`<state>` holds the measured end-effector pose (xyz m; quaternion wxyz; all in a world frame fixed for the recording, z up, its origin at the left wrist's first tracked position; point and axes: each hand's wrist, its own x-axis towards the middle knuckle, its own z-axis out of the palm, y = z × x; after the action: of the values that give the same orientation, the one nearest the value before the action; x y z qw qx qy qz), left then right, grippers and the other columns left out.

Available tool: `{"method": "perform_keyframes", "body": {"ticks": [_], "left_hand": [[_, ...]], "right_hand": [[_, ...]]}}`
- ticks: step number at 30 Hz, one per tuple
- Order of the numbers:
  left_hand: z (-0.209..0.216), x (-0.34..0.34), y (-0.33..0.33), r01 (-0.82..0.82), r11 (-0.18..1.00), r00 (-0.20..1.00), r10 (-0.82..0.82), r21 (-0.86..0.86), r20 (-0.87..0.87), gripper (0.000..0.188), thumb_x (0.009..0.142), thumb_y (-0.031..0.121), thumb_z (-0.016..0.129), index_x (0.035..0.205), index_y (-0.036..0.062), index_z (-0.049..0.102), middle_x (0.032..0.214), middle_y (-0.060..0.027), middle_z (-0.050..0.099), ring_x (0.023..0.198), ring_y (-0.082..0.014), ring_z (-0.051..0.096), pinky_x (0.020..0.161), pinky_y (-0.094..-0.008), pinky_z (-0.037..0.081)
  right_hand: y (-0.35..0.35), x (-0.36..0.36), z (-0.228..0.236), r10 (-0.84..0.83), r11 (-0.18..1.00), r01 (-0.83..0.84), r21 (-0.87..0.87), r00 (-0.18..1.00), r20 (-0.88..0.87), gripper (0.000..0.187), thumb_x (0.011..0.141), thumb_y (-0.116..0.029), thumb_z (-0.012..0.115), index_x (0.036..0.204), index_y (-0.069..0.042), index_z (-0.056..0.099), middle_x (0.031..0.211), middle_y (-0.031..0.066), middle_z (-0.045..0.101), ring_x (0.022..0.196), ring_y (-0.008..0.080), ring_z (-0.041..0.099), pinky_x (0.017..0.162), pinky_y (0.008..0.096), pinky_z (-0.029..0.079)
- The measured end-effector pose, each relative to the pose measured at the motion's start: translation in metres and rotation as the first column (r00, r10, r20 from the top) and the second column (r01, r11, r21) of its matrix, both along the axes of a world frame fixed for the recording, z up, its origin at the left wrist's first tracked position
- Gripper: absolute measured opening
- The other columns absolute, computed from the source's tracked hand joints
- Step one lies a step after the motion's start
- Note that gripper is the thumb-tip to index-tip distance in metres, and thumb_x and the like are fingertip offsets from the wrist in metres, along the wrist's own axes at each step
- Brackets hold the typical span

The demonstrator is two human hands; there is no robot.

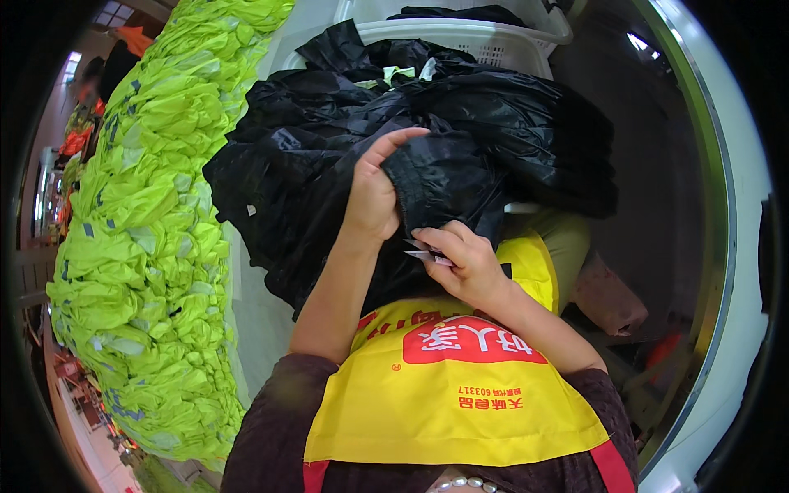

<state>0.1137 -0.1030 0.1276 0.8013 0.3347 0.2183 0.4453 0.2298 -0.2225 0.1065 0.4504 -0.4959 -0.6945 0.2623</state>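
A glossy black garment with a gathered elastic edge lies bunched in front of me. My left hand grips it at the gathered edge, one finger stretched along the top and the others partly hidden by the cloth. Closed at the lower end of that edge is my right hand. Small pointed thread snips poke out of its fingers toward the left, their tips close to the cloth; most of their body is hidden in the palm.
More black garments are heaped around, with pale labels among them. White plastic baskets stand beyond the heap. A tall pile of fluorescent yellow-green garments runs along the left. At the right is a pale curved edge; a pinkish bag sits below.
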Motion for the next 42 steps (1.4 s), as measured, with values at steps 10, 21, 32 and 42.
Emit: {"method": "perform_keyframes", "body": {"ticks": [10,21,32,42], "left_hand": [[0.01,0.011,-0.017,0.164,0.985,0.98,-0.168,-0.043,-0.105,0.029,0.083,-0.003,0.048,0.111,-0.0005,0.054,0.099,-0.0074,0.06,0.084,-0.0126,0.06,0.075,-0.0252,0.051],[0.003,0.029,-0.01,0.258,0.94,0.955,-0.284,-0.224,-0.089,0.026,0.087,0.002,0.044,0.109,-0.0012,0.057,0.102,-0.0104,0.061,0.089,-0.016,0.061,0.079,-0.0282,0.05],[0.009,0.026,0.012,0.093,0.979,0.99,-0.11,-0.18,-0.085,0.032,0.092,0.011,0.035,0.117,0.0007,0.053,0.106,-0.0109,0.061,0.094,-0.0209,0.061,0.085,-0.0351,0.05],[-0.01,-0.061,0.142,-0.295,0.916,0.81,0.39,0.272,-0.437,0.039,0.076,-0.009,0.036,0.093,0.0047,0.067,0.087,-0.009,0.065,0.068,-0.0179,0.062,0.055,-0.0285,0.052]], "right_hand": [[0.035,0.053,0.047,-0.21,0.956,0.229,0.182,0.971,-0.118,0.024,0.068,-0.001,0.069,0.091,-0.001,0.062,0.084,0.0105,0.061,0.07,0.0196,0.059,0.063,0.0275,0.047],[0.057,0.046,0.039,-0.188,0.972,0.084,-0.222,0.841,-0.507,0.012,0.08,-0.008,0.065,0.087,0.002,0.064,0.081,0.006,0.065,0.073,0.008,0.058,0.066,0.0207,0.045],[-0.011,0.034,0.038,-0.282,0.93,0.218,-0.294,0.94,-0.193,0.038,0.065,-0.022,0.079,0.077,-0.005,0.048,0.068,0.0001,0.046,0.061,0.0091,0.044,0.053,0.0231,0.037],[-0.034,0.15,-0.004,-0.583,0.733,0.424,-0.532,0.795,-0.17,0.021,0.067,0.01,0.049,0.083,-0.003,0.053,0.076,-0.0008,0.051,0.067,0.0074,0.046,0.06,0.0188,0.036]]}}
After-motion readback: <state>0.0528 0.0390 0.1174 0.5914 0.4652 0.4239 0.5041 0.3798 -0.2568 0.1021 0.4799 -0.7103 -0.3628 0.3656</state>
